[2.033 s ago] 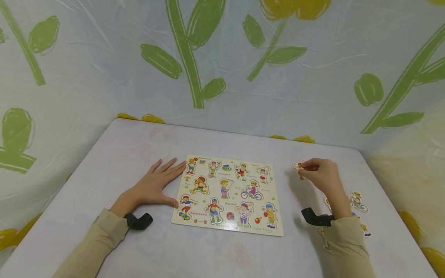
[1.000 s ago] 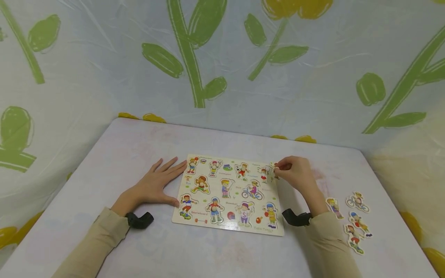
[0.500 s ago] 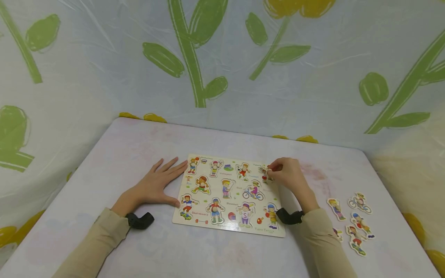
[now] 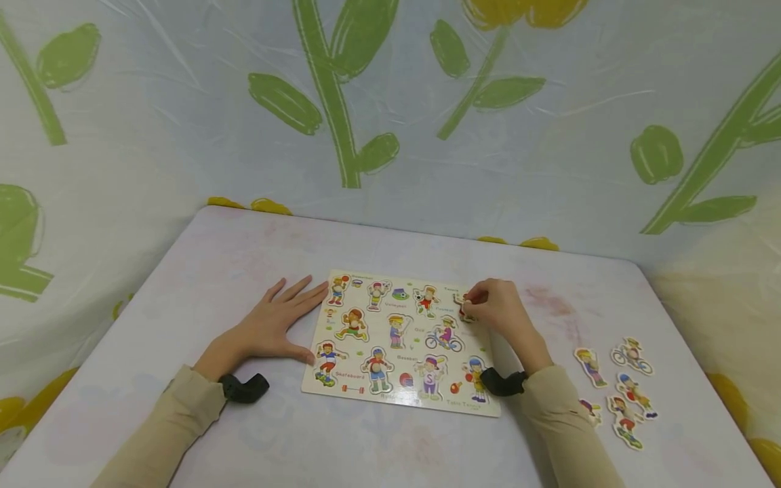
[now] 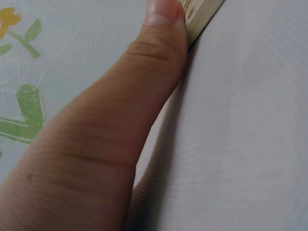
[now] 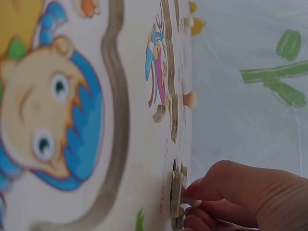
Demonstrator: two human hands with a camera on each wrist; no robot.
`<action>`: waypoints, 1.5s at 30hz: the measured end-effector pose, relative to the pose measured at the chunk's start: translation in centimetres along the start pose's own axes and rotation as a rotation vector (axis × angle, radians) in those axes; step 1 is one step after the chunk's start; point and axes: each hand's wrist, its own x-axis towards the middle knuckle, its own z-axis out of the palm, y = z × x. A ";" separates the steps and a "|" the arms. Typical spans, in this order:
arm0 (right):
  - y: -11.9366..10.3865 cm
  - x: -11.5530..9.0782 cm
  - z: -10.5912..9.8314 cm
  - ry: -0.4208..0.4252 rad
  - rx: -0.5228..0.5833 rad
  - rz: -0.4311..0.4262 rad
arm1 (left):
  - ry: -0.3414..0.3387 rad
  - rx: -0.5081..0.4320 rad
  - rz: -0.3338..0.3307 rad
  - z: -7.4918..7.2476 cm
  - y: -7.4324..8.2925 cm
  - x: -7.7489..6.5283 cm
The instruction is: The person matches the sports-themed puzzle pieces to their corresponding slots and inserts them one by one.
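Whitish counter: our left hand splays against cream rectangular wooden board, apparently part-filled; right hand pinches flat wooden piece; five colourful figure cutouts remain.

We count one puzzle board, two hands at it, one pinched piece at its far right corner, five loose cutouts to its right, two black wrist devices.

A pale table with faint pinkish blotches carries a wooden sports-figure puzzle board. Right of the board lie loose pieces: a cyclist, a skateboarder, a blue-capped figure, a yellow-capped figure and a partly hidden piece. The left hand rests, fingers spread, beside the board.
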 end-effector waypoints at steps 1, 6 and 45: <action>-0.1 0.0 0.0 0.001 -0.002 0.001 | 0.000 0.001 0.000 0.0 0.0 0.0; -0.3 -0.1 0.0 0.008 -0.020 -0.001 | 0.002 0.003 0.001 -0.1 0.1 0.0; -0.3 -0.3 -0.3 -0.020 -0.023 -0.034 | -0.006 0.008 -0.009 -0.2 0.1 0.0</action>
